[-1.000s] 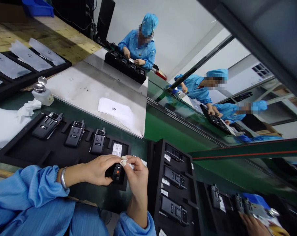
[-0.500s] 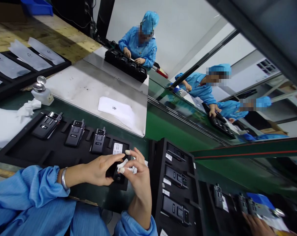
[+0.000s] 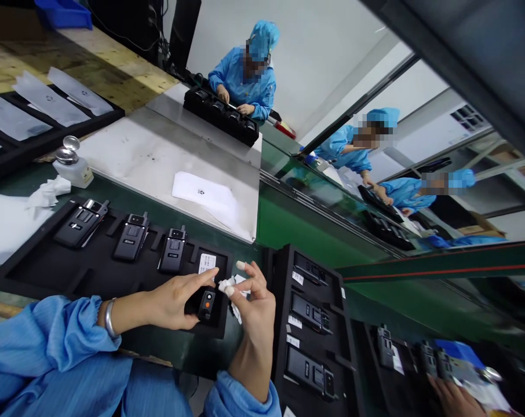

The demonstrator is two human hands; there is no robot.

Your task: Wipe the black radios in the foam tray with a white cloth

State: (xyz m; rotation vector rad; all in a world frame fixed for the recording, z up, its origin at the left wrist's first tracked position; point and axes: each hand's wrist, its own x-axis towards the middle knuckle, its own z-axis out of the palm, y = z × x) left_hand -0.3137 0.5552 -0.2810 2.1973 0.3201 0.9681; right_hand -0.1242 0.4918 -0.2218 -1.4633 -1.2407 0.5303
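Observation:
My left hand [image 3: 173, 301], with a silver bangle at the wrist, curves its thumb and fingers around a black handheld radio [image 3: 207, 306]. The radio's end faces up, showing a white dot and an orange button; much of its body is hidden. Just to its right, my right hand [image 3: 257, 301] pinches a crumpled white tissue [image 3: 228, 286], a little apart from the radio. White covers sit on some of its fingertips. Beneath lies a black foam tray [image 3: 101, 272] where three more radios rest, one of them a radio [image 3: 172, 250] near my left hand. A white label [image 3: 207, 262] lies behind the held radio.
A second foam tray [image 3: 349, 341] with radios stands on the right. Beyond the first tray are a pump bottle [image 3: 75, 172], a tissue [image 3: 48, 191] and a white sleeve [image 3: 204, 192]. Co-workers in blue sit across; another person's hand [image 3: 456, 398] shows at lower right.
My right hand has drawn the tissue back to the right, off the radio, whose orange button now shows. My left hand has barely moved.

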